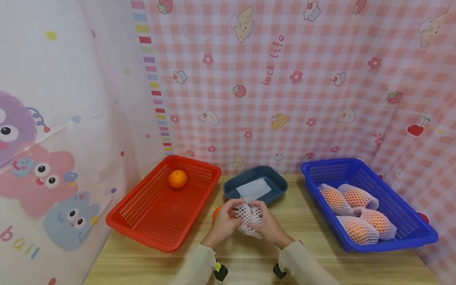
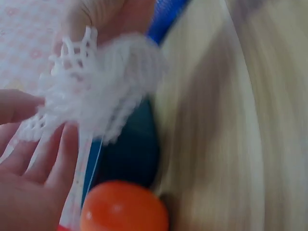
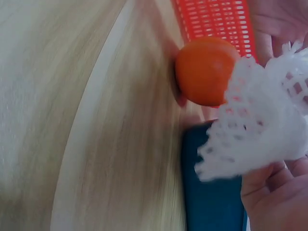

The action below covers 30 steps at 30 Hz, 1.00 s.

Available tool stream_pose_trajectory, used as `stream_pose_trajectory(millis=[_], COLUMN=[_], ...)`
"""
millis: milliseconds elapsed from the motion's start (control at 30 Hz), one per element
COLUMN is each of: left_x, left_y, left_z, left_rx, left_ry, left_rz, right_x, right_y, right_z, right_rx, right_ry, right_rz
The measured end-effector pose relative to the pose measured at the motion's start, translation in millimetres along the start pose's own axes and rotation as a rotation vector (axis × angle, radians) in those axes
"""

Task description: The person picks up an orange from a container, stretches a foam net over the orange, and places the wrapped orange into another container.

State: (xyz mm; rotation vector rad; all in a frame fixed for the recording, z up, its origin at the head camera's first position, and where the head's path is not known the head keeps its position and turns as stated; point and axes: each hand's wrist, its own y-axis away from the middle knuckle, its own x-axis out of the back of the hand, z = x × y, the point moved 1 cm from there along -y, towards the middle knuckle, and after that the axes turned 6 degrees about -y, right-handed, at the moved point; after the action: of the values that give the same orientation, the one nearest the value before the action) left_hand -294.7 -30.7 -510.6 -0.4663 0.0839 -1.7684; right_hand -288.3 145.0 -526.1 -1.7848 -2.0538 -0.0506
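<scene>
Between both hands a white foam net sleeve (image 1: 248, 217) is held up above the table, in front of the dark teal tray (image 1: 228, 189). My left hand (image 1: 225, 221) pinches its left side between thumb and fingers. On the other side my right hand (image 1: 270, 225) grips it too. In the left wrist view the net (image 2: 106, 86) looks crumpled and partly blurred. An orange (image 3: 206, 71) sits on the table beside the left hand, largely hidden by that hand in the head view. Another flat foam net (image 1: 254, 189) lies in the teal tray.
At the left stands a red basket (image 1: 162, 248) with one orange (image 1: 177, 179) inside. A blue basket (image 1: 392, 248) at the right holds several net-wrapped oranges (image 1: 358, 229). Patterned curtains (image 1: 228, 99) close off the back and sides of the wooden table (image 1: 246, 265).
</scene>
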Motion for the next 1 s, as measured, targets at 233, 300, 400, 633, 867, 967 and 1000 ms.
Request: stream_pose_trajectory(millis=[233, 300, 400, 633, 867, 967, 1000], left_x=[15.5, 17.8, 18.7, 19.8, 21.5, 20.0, 19.4], left_y=[-1.5, -0.1, 2.4, 9.1, 8.1, 6.0, 5.3], left_z=[-8.4, -13.7, -25.0, -48.6, -47.2, -41.5, -39.2], left_rx=[0.011, 0.058, 0.113, 0.21, 0.304, 0.334, 0.335], left_ry=[-0.305, -0.411, -0.535, -0.642, -0.616, -0.552, -0.532], left_rz=[0.18, 0.187, 0.15, 0.058, 0.155, 0.2, 0.212], right_x=[4.7, 5.0, 4.7, 2.9, 2.3, 2.9, 3.2], right_y=[-1.5, -1.5, -0.6, 2.4, 1.4, 0.6, 0.6], right_z=[6.0, 9.5, 13.7, 18.4, 21.7, 23.4, 23.9], right_rx=[-0.015, -0.025, -0.034, -0.032, -0.058, -0.076, -0.076], right_ry=[0.045, 0.039, 0.035, 0.03, 0.05, 0.074, 0.083], right_rz=[0.021, 0.024, 0.025, 0.015, 0.02, 0.011, 0.007])
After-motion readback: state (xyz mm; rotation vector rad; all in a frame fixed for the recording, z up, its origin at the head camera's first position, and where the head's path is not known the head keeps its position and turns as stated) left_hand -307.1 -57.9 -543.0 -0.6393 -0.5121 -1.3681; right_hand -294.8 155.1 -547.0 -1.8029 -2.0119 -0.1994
